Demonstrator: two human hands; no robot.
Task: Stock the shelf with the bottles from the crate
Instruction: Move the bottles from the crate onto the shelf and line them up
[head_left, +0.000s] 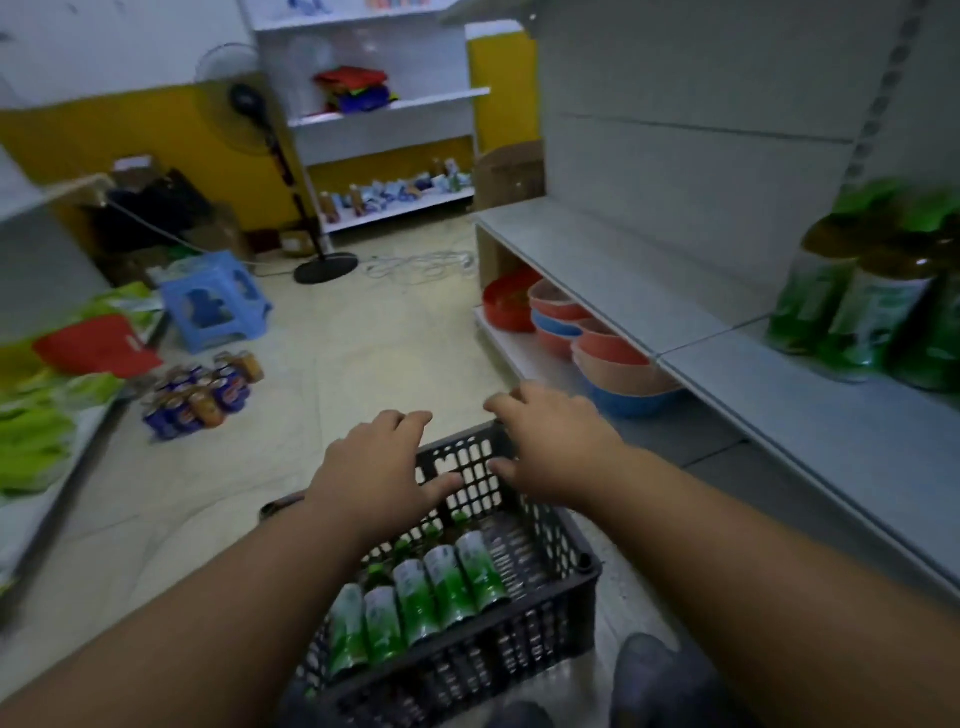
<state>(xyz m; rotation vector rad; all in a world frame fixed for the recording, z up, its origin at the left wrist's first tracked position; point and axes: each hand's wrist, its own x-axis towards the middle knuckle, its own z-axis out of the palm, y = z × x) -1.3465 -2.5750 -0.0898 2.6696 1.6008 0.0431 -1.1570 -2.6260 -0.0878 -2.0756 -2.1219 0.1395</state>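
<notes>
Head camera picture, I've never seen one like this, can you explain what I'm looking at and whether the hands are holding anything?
The single picture comes from a camera worn on a person's head, looking down at their own bare arms. The left hand and right hand rest on the far rim of a black plastic lattice crate on the floor, fingers spread, holding no bottle. Inside lie green-labelled drink bottles. To the right is a grey metal shelf where matching green bottles already stand.

No legible text on the blurred bottle labels (415, 597)
</notes>
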